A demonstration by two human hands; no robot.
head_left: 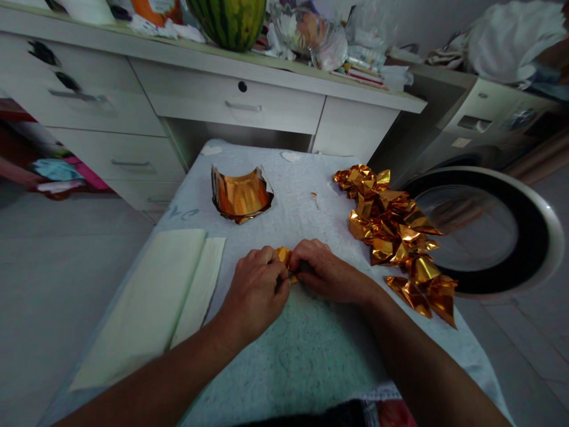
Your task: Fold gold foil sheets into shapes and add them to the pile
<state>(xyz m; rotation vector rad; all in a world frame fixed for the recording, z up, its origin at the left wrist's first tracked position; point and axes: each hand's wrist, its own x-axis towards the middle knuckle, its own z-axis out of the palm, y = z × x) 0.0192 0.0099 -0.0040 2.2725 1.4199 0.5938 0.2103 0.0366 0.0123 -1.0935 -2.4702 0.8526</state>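
Note:
Between my two hands, low over the middle of the cloth-covered table, is a small piece of gold foil paper. My left hand is closed on its left side, and my right hand pinches it from the right. The fingers cover most of the foil, so its shape is largely hidden. Beyond my hands sits a curled stack of gold foil sheets. To the right lies a heap of folded gold foil pieces. Left of my hands rest stacks of pale yellow paper.
A white desk with drawers stands behind the table, with a watermelon and a glass bowl on top. At the right, a washing machine has its round door swung out beside the foil heap. A tiny scrap lies on the cloth.

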